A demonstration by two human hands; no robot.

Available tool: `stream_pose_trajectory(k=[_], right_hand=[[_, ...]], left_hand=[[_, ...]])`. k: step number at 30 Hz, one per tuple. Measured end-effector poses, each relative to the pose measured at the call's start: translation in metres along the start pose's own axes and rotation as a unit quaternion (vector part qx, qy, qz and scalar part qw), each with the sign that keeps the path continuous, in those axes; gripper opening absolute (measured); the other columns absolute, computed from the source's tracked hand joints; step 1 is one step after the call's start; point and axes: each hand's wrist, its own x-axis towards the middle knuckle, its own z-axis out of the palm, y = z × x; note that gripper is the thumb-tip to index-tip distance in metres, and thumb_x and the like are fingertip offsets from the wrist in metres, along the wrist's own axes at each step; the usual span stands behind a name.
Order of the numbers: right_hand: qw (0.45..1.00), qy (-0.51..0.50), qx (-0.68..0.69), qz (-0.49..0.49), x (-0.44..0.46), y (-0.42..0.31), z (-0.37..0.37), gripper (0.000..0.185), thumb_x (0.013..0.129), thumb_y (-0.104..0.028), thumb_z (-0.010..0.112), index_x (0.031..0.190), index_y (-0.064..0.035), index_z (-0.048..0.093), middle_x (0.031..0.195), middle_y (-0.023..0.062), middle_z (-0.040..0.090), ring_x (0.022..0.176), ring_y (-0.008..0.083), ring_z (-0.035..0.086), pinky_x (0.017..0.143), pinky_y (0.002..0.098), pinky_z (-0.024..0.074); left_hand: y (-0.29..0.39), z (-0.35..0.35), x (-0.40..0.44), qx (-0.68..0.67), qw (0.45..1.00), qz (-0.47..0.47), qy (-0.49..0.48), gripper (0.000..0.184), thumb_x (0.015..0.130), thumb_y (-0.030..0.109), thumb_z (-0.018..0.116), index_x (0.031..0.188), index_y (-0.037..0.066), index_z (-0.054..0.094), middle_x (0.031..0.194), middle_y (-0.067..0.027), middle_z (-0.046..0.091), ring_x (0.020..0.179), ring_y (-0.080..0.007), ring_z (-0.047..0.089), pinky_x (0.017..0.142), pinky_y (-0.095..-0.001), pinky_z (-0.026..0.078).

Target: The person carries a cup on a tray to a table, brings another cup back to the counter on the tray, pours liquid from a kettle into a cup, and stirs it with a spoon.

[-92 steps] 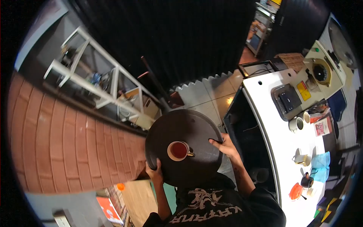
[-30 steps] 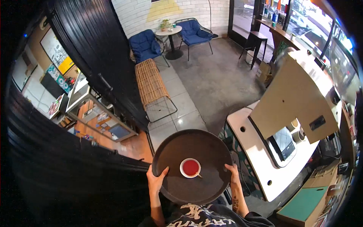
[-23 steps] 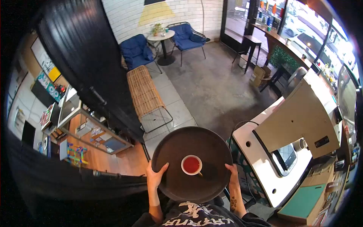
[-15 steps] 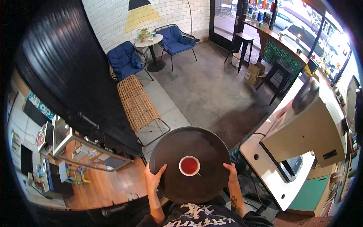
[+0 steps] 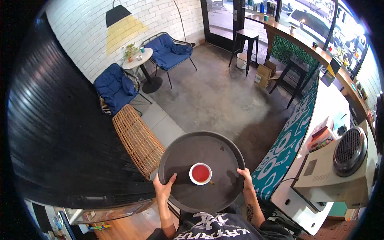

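A round dark serving tray (image 5: 196, 150) is held level in front of my body. On it, near the middle, stands a white cup (image 5: 200, 174) of red liquid, its small handle pointing to the lower right. My left hand (image 5: 163, 188) grips the tray's left rim, thumb on top. On the opposite rim, my right hand (image 5: 246, 179) is closed the same way, with its thumb over the edge. The fingers of both hands are mostly hidden under the tray. Neither hand touches the cup.
Ahead on the left are a rattan bench (image 5: 138, 138), blue-cushioned chairs (image 5: 116, 88) and a round table (image 5: 137, 60) with a plant. To the right runs a white counter (image 5: 300, 212) carrying a beige machine (image 5: 332, 172). Black stools (image 5: 292, 78) and a cardboard box (image 5: 264, 74) stand farther off.
I have moved forward past the counter, so the bench, chairs and machine sit nearer and the teal counter front shows. Tray and cup stay in my two hands as before.
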Motion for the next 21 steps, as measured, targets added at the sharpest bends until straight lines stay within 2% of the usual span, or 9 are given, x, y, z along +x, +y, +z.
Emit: stream_pose_trajectory(k=[2,4,7,11,14,16,17,18,21], right_hand=[[0.999,0.032,-0.005,-0.007,0.029,-0.013,0.015,0.030,0.082,-0.025,0.066,0.099,-0.0003,0.063,0.079,0.0035,0.061,0.064,0.0147,0.060,0.056,0.0286,0.0491],[0.999,-0.005,-0.020,-0.032,0.054,-0.028,0.024,0.033,0.081,-0.027,0.065,0.100,-0.0003,0.062,0.080,0.0035,0.061,0.061,0.0135,0.059,0.054,0.0267,0.0479],[1.000,0.019,0.017,-0.014,0.078,-0.065,0.062,0.035,0.080,-0.029,0.066,0.100,-0.0004,0.062,0.081,0.0035,0.061,0.063,0.0136,0.058,0.055,0.0271,0.0483],[0.998,0.049,0.012,-0.027,0.137,-0.088,0.091,0.038,0.079,-0.030,0.066,0.101,-0.0006,0.062,0.082,0.0043,0.061,0.064,0.0143,0.059,0.056,0.0284,0.0497],[0.996,0.088,0.007,-0.032,0.190,-0.097,0.111,0.038,0.079,-0.030,0.065,0.103,-0.0002,0.062,0.083,0.0049,0.062,0.066,0.0161,0.060,0.058,0.0300,0.0519],[0.991,0.119,0.061,-0.011,0.219,-0.122,0.143,0.041,0.079,-0.030,0.065,0.107,0.0002,0.063,0.082,0.0058,0.063,0.066,0.0186,0.062,0.060,0.0319,0.0540],[0.995,0.069,0.064,-0.022,0.253,-0.103,0.121,0.041,0.080,-0.030,0.065,0.108,0.0015,0.066,0.086,0.0092,0.068,0.070,0.0220,0.066,0.063,0.0332,0.0561],[0.995,0.067,0.063,-0.027,0.277,-0.097,0.122,0.041,0.080,-0.030,0.065,0.108,0.0015,0.066,0.086,0.0092,0.068,0.070,0.0220,0.066,0.063,0.0332,0.0561],[0.989,0.110,0.087,-0.041,0.344,-0.107,0.143,0.043,0.081,-0.030,0.064,0.109,0.0028,0.067,0.093,0.0131,0.072,0.076,0.0247,0.069,0.066,0.0351,0.0578]], left_hand=[[0.008,0.010,0.037,-0.011,1.000,0.003,-0.012,0.053,0.077,0.026,0.087,0.113,-0.005,0.063,0.103,-0.0139,0.070,0.094,-0.0195,0.064,0.086,-0.0346,0.051],[0.019,0.021,0.069,0.011,1.000,-0.027,-0.004,0.053,0.078,0.025,0.086,0.115,-0.004,0.062,0.105,-0.0142,0.070,0.096,-0.0204,0.065,0.087,-0.0353,0.051],[0.031,0.041,0.121,-0.045,0.999,0.003,-0.029,0.053,0.079,0.025,0.086,0.116,-0.004,0.061,0.106,-0.0138,0.070,0.096,-0.0208,0.065,0.088,-0.0361,0.051],[0.032,0.064,0.200,-0.043,0.997,-0.007,-0.057,0.052,0.079,0.024,0.086,0.116,-0.004,0.061,0.107,-0.0130,0.070,0.097,-0.0205,0.065,0.088,-0.0355,0.051],[0.030,0.081,0.267,-0.066,0.994,-0.015,-0.084,0.052,0.079,0.025,0.086,0.114,-0.004,0.061,0.107,-0.0128,0.069,0.097,-0.0205,0.065,0.088,-0.0351,0.052],[0.032,0.095,0.314,-0.047,0.996,-0.002,-0.081,0.051,0.079,0.025,0.086,0.112,-0.004,0.062,0.106,-0.0131,0.070,0.096,-0.0203,0.065,0.086,-0.0349,0.052],[0.034,0.102,0.339,-0.057,0.995,0.028,-0.081,0.048,0.079,0.025,0.086,0.110,-0.003,0.062,0.104,-0.0128,0.070,0.094,-0.0192,0.065,0.085,-0.0346,0.052],[0.034,0.109,0.363,-0.060,0.994,0.031,-0.080,0.048,0.079,0.025,0.086,0.110,-0.003,0.062,0.104,-0.0128,0.070,0.094,-0.0192,0.065,0.085,-0.0346,0.052],[0.033,0.123,0.427,-0.072,0.994,0.031,-0.078,0.044,0.079,0.023,0.086,0.106,-0.002,0.063,0.099,-0.0114,0.070,0.090,-0.0180,0.065,0.083,-0.0335,0.053]])
